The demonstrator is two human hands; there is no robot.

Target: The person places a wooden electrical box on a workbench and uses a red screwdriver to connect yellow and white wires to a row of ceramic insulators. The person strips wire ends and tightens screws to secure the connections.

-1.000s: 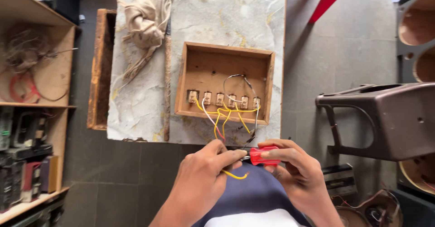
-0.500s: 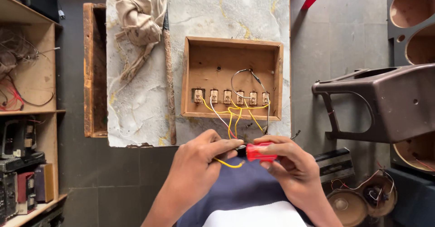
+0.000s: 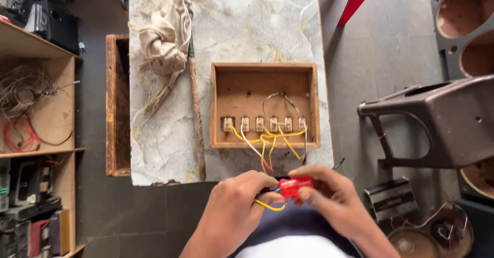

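Left hand [image 3: 234, 211] and right hand [image 3: 329, 204] meet, fingers [image 3: 309, 193] apparently pinched shut.

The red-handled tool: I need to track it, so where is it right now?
In the head view, the red-handled tool sits low at centre, pinched by the right hand, beside the left hand, just below the wooden box.

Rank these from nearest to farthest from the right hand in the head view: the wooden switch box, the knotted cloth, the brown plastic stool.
From the right hand, which holds a small red part:
1. Wooden switch box, just ahead on the marble table, its yellow wires running to the hands.
2. Brown plastic stool, off to the right on the floor.
3. Knotted cloth, far left on the tabletop.
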